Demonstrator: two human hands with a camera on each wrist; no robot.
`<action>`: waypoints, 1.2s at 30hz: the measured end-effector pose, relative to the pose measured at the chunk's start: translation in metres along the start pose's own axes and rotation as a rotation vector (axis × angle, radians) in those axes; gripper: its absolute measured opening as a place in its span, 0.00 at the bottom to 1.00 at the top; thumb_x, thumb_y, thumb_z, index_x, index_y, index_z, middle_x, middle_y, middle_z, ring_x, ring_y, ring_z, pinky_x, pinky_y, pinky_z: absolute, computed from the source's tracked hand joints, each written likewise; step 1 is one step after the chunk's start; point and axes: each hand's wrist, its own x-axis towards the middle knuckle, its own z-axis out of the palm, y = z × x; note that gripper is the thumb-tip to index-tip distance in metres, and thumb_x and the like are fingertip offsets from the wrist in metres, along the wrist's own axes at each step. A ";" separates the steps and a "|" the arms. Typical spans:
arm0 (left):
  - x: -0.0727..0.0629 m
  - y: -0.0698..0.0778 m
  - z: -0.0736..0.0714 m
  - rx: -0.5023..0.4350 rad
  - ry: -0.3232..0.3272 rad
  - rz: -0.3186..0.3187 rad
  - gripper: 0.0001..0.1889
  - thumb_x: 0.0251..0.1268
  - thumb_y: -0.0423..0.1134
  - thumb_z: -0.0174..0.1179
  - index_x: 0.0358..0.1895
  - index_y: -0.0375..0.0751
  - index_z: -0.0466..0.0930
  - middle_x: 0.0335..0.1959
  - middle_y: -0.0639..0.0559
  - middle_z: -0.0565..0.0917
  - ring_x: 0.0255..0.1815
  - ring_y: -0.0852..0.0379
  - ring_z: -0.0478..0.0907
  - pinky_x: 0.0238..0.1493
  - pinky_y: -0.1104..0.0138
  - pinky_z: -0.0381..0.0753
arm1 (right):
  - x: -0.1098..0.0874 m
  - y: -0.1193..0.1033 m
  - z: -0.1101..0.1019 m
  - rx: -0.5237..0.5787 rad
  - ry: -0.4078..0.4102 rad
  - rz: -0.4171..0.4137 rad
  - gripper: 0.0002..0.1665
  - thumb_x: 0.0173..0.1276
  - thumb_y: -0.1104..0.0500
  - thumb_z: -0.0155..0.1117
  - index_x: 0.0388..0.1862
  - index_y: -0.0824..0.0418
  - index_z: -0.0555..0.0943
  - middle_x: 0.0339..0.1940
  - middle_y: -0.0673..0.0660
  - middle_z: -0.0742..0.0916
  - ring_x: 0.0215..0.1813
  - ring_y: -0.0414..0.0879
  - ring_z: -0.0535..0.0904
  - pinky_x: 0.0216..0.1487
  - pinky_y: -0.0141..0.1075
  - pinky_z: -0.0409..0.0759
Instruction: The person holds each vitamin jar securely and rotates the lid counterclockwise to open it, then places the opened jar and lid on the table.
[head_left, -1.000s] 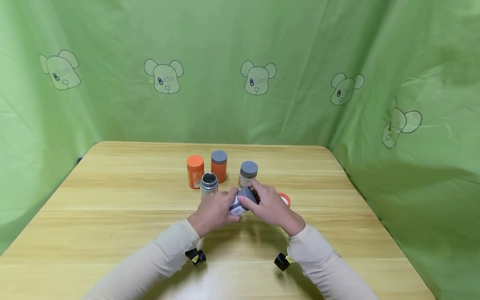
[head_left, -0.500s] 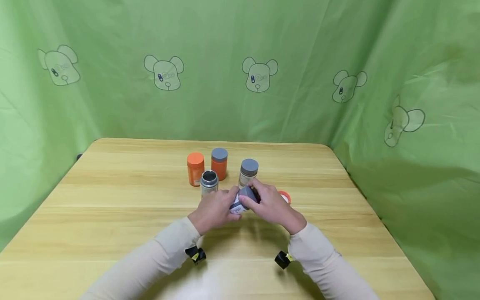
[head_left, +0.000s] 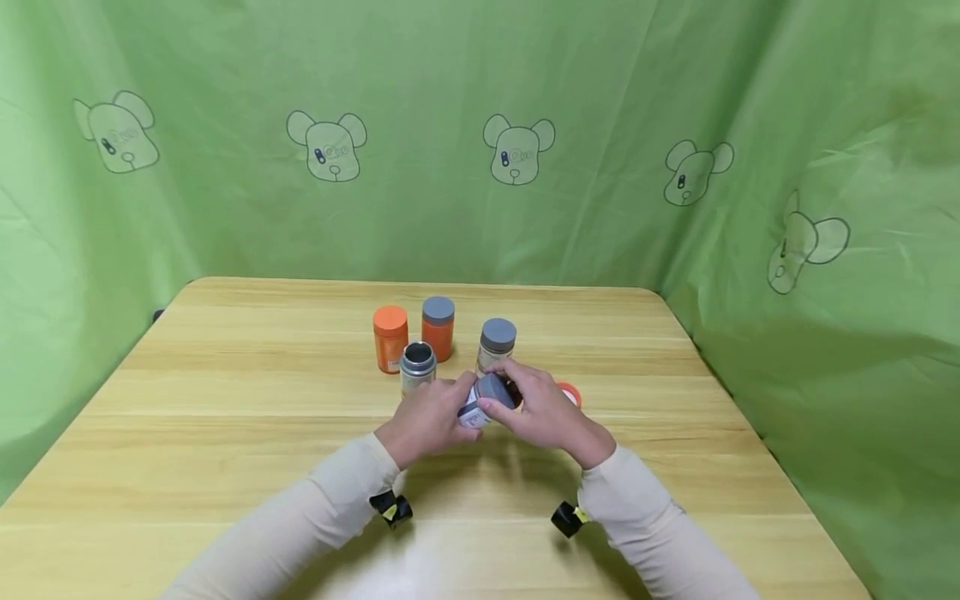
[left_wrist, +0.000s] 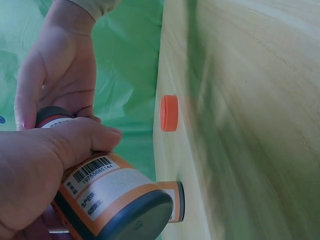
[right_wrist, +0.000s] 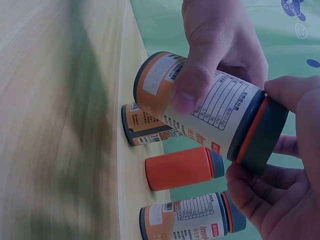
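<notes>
My left hand (head_left: 427, 417) grips the body of a labelled supplement jar (right_wrist: 225, 110), its thumb lying across the printed label. The jar is held tilted above the table, its base toward the left hand and its capped end toward the right. Fingers and thumb of my right hand (head_left: 547, 412) pinch the dark grey lid (right_wrist: 265, 137) around its side. A thin red ring shows between lid and jar in the right wrist view. Just beyond the left hand stands a lidless jar (head_left: 417, 365) with a dark opening. Behind the right hand is a grey-lidded white jar (head_left: 497, 337).
On the wooden table (head_left: 247, 375), an orange jar with an orange lid (head_left: 390, 337) and an orange jar with a grey lid (head_left: 438, 329) stand farther back. A loose orange lid (left_wrist: 171, 113) lies beyond the right hand. Green curtain (head_left: 420, 225) surrounds the table's back and sides.
My right fingers have shifted slightly around the grey lid, while the left hand keeps its hold on the jar. The head view has tilted down a little; the standing jars have not moved.
</notes>
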 end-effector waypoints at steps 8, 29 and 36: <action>-0.001 -0.001 0.001 0.032 0.029 0.011 0.28 0.50 0.47 0.73 0.51 0.38 0.72 0.28 0.48 0.81 0.24 0.57 0.78 0.22 0.70 0.75 | 0.000 0.000 -0.001 0.013 -0.021 -0.010 0.26 0.67 0.53 0.63 0.59 0.64 0.72 0.46 0.58 0.82 0.42 0.48 0.79 0.40 0.41 0.80; 0.000 0.000 0.001 0.046 0.041 0.015 0.29 0.45 0.50 0.75 0.47 0.40 0.73 0.28 0.49 0.81 0.25 0.56 0.78 0.24 0.65 0.76 | -0.001 0.000 0.000 -0.035 0.002 -0.012 0.25 0.70 0.51 0.61 0.60 0.63 0.72 0.47 0.58 0.82 0.43 0.46 0.78 0.43 0.42 0.77; 0.000 0.000 0.001 0.047 0.038 0.008 0.29 0.46 0.51 0.75 0.48 0.40 0.74 0.28 0.49 0.81 0.25 0.57 0.78 0.24 0.66 0.76 | -0.001 0.000 -0.001 -0.027 0.004 -0.059 0.25 0.68 0.55 0.63 0.59 0.65 0.72 0.45 0.55 0.80 0.37 0.45 0.75 0.36 0.40 0.77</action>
